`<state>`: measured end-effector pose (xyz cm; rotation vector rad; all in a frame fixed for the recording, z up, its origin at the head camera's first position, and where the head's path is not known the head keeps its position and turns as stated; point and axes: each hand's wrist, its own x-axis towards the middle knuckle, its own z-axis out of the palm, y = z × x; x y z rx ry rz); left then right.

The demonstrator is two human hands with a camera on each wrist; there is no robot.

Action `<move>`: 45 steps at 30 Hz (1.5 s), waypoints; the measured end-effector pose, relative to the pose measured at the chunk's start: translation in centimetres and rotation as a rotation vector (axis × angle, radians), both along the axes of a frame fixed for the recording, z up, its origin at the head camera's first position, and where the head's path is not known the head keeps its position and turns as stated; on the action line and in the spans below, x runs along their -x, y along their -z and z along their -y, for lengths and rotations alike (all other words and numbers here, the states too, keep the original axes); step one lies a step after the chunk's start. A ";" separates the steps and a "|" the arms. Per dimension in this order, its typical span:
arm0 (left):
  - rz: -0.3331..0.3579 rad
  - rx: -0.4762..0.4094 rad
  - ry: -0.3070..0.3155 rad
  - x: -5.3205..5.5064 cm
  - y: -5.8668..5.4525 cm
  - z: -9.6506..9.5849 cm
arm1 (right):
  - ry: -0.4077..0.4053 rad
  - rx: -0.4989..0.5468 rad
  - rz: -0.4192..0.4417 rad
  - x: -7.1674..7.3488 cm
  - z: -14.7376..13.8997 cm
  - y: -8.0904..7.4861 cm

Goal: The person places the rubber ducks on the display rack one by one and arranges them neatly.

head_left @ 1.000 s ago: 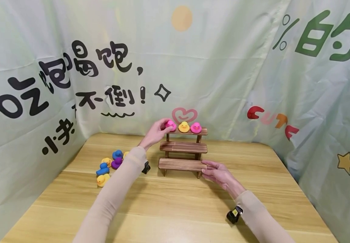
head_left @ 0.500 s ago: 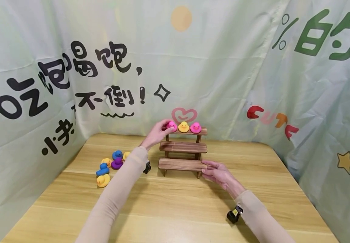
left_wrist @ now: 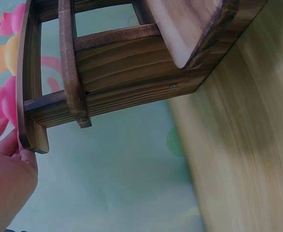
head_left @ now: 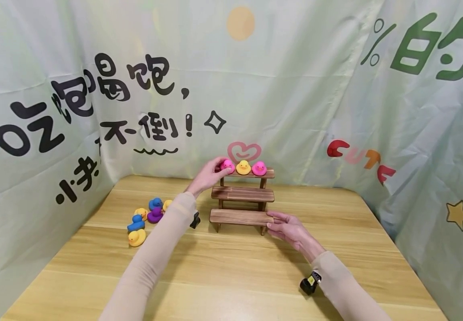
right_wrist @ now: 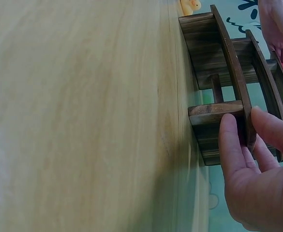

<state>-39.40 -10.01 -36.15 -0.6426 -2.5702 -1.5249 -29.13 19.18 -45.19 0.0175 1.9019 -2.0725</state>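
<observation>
Three rubber ducks stand in a row on the top tier of a dark wooden three-tier stand [head_left: 242, 217]. At the left end is a pink duck [head_left: 228, 166], pinched between thumb and fingers of my left hand [head_left: 206, 176]. Beside it stands a yellow duck [head_left: 243, 167], then another pink duck [head_left: 259, 168]. The left wrist view shows the held duck [left_wrist: 7, 99] at the tier's end, with the fingertips right by the wood. My right hand [head_left: 291, 231] grips the right end of the lowest tier; in the right wrist view its thumb [right_wrist: 272, 126] lies over the board, its fingers below.
Left of the stand, partly behind my left forearm, several ducks lie on the wooden table [head_left: 231, 276]: blue ducks [head_left: 136, 224], a purple duck [head_left: 155, 215] and yellow ducks [head_left: 137, 238]. A printed curtain [head_left: 295, 111] hangs close behind the stand and along both sides.
The left pink duck has shifted slightly right, closer to the yellow duck, with my left hand still on it. My right hand keeps its hold on the stand.
</observation>
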 end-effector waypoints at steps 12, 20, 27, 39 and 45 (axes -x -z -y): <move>0.048 -0.107 -0.016 -0.3 -0.3 1.3 | -0.021 0.005 -0.004 -0.2 -0.1 -0.1; -0.053 -0.164 -0.135 -0.9 -0.3 2.2 | -0.015 0.011 0.001 -0.2 0.0 -0.1; -0.117 -0.177 -0.127 -1.4 -0.7 3.0 | -0.017 0.005 -0.002 -0.1 -0.1 0.2; -0.049 -0.171 -0.080 -2.8 -0.7 5.8 | -0.009 -0.004 -0.004 0.0 0.0 0.0; -0.023 -0.157 -0.086 -3.7 -0.8 7.8 | -0.013 0.000 -0.008 0.0 -0.1 0.1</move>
